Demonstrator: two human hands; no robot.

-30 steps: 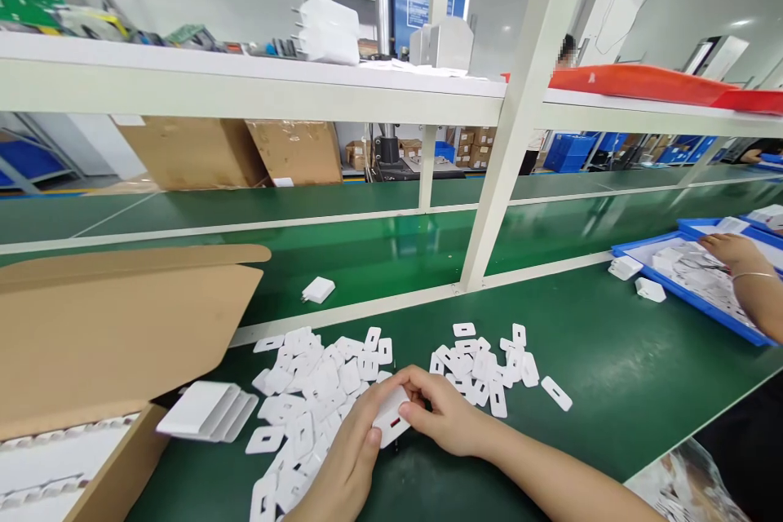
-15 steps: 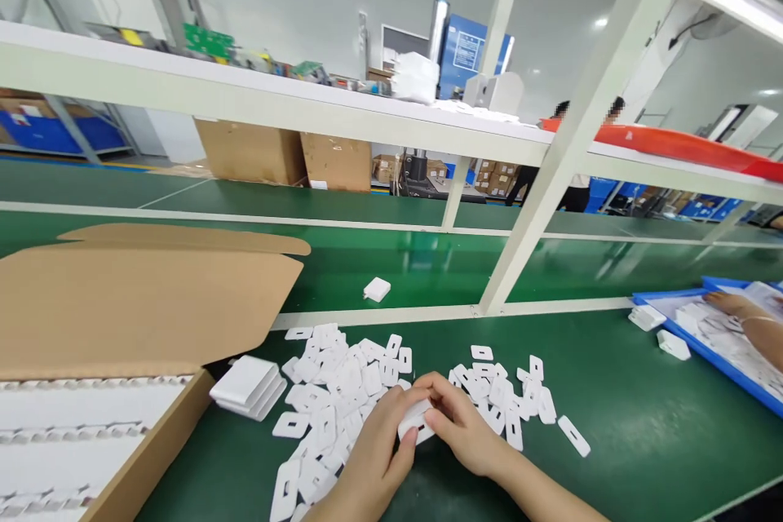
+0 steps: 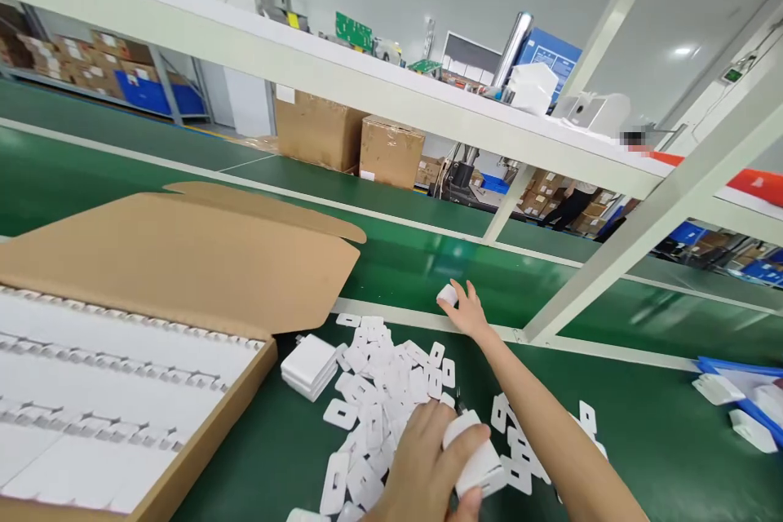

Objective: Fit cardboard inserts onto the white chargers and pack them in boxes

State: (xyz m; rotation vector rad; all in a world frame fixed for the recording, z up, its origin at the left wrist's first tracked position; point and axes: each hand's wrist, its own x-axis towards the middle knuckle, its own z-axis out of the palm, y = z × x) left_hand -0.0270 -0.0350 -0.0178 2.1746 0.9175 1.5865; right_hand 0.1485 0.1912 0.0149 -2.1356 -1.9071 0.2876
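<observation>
My left hand (image 3: 422, 461) is closed around a white plug-in charger (image 3: 480, 457) low in the middle; metal prongs stick out at its top. My right hand (image 3: 470, 314) is stretched forward over the bench's back rail, thumb and fingers closed around another small white charger (image 3: 449, 294) on the green belt. White flat plates with slots (image 3: 391, 375) lie in a loose heap beside my left hand. Under my right forearm is a smaller group of the same plates (image 3: 519, 449). Left of the heap sits a stack of white chargers (image 3: 309, 367).
An open cardboard box (image 3: 245, 408) with rows of white items and corrugated dividers fills the left, its flap (image 3: 201, 261) folded back. A slanting post (image 3: 636, 236) and a shelf beam (image 3: 428, 98) cross ahead. Blue trays (image 3: 727, 375) stand at the right edge.
My hands have parted. The right one has reached forward to the charger on the belt; the left now holds a charger near the plates. The view has turned left and tilted.
</observation>
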